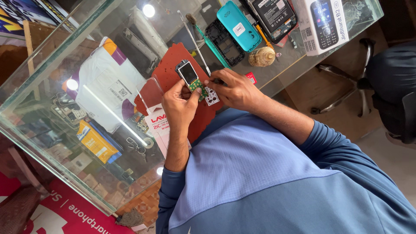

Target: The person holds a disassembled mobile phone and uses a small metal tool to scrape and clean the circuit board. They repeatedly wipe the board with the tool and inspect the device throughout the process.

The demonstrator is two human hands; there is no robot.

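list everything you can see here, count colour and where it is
phone circuit board: one, green with a small screen on top, held over the red mat
red mat: one, red, on the glass table under the hands
glass table: one, clear, fills the left and top
teal phone cover: one, teal, top centre
black phone frame: one, black, beside the teal cover
brush: one, teal handle, left of the frame
shell: one, tan, near the table edge
phone box: one, white, top right
white parcel bag: one, white with purple and orange, below the glass
office chair: one, dark, right edge
left hand: grips the board
right hand: fingertips at the board's lower end
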